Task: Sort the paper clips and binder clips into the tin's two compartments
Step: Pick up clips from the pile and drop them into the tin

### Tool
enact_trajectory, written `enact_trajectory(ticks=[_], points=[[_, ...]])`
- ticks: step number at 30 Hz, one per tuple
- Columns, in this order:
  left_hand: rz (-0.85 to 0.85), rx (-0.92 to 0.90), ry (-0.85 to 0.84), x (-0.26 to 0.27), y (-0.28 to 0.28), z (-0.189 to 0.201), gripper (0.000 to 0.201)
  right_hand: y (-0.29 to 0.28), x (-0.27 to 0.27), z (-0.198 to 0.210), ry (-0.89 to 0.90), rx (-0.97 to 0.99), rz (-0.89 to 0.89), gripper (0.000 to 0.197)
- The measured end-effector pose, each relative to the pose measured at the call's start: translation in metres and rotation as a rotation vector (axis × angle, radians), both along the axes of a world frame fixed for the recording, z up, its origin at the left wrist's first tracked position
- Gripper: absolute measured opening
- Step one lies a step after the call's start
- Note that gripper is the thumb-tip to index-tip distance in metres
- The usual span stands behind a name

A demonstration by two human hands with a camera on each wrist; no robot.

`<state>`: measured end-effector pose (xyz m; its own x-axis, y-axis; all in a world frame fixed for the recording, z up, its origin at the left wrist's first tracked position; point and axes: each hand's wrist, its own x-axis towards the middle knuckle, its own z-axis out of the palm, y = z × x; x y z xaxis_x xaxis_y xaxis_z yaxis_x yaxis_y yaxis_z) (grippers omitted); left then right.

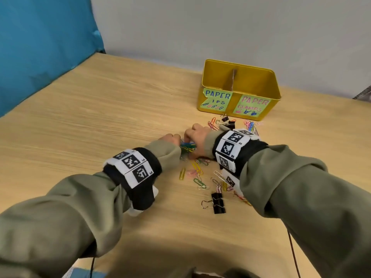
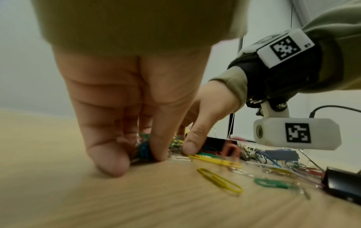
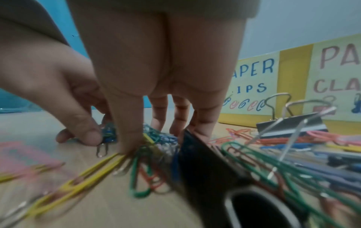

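Note:
The yellow tin [image 1: 269, 81] stands at the back right, split by a cardboard divider [image 1: 233, 79]. Its left label reads PAPER CLIPS, its right label PAPER CLAMPS. Coloured paper clips [image 1: 195, 169] lie scattered in front of it. My left hand [image 1: 170, 137] points fingers-down on the table and pinches a blue-green bunch of paper clips [image 2: 144, 149]. Close beside it, my right hand [image 1: 195, 133] has thumb and fingers curled round more of the pile [image 3: 156, 138], the thumb on a yellow clip. A black binder clip [image 1: 217, 202] lies nearer me; smaller ones [image 1: 227, 121] lie by the tin.
The wooden table [image 1: 100, 117] meets a grey wall behind the tin and a blue panel [image 1: 40, 47] on the left. A black binder clip [image 3: 289, 126] with raised wire handles sits near the tin's front [image 3: 291, 77]. Both forearms carry tagged wristbands.

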<state>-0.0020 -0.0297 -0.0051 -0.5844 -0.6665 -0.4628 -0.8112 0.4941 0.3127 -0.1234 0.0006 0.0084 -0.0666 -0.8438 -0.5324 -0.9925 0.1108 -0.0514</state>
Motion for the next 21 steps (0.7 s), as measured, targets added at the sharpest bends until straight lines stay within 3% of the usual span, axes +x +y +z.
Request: enact_trajectory(ticks=[6,9,12,14,17,18,21], points=[[-0.034,-0.007,-0.084,-0.021,-0.009,-0.01,0.035,0.004,-0.003,-0.001,0.025,-0.003,0.013,0.036],[-0.051,0.004,-0.103,-0.026,-0.014,-0.007,0.034,0.004,-0.012,0.008,0.059,0.021,-0.003,0.035],[-0.005,0.026,-0.014,-0.023,-0.017,-0.001,0.032,0.007,-0.024,0.015,-0.025,0.032,-0.133,0.039],[0.063,0.094,0.088,-0.02,-0.021,-0.001,0.031,0.008,-0.035,0.014,-0.191,0.011,-0.314,0.043],[0.202,0.319,0.335,-0.022,-0.031,-0.002,0.016,0.009,-0.05,0.014,-0.609,-0.047,-0.694,0.046],[0.225,0.383,0.411,-0.023,-0.034,0.0,0.005,0.009,-0.054,0.019,-0.715,-0.068,-0.769,0.048],[0.238,0.441,0.586,-0.041,-0.055,0.013,0.018,0.0,-0.073,0.041,-0.911,-0.196,-0.85,0.051]])
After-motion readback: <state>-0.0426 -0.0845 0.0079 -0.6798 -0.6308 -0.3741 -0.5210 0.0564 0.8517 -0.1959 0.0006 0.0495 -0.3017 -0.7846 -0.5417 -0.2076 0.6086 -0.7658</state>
